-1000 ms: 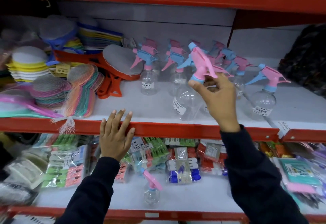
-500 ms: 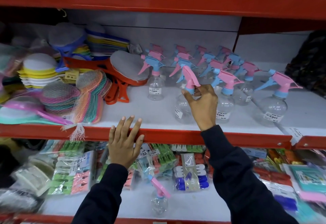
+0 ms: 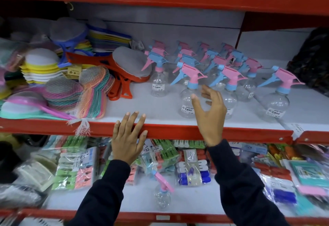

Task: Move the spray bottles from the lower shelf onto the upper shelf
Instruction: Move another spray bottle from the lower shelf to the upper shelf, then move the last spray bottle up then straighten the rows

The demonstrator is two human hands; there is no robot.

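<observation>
Several clear spray bottles with pink and blue trigger heads stand on the upper shelf. The nearest one stands upright just left of my right hand, which hovers open beside it, fingers spread, holding nothing. My left hand lies flat on the upper shelf's red front rail, fingers apart. One spray bottle with a pink trigger stands on the lower shelf, between my two sleeves.
Stacks of coloured scrub pads and netted sponges fill the upper shelf's left side, with orange brushes beside them. Bagged clothes pegs and packets crowd the lower shelf. A dark patterned item sits at far right.
My right hand set the pink-headed bottle upright on the upper shelf, let go and opened. The left hand stayed on the rail. The view shifted slightly.
</observation>
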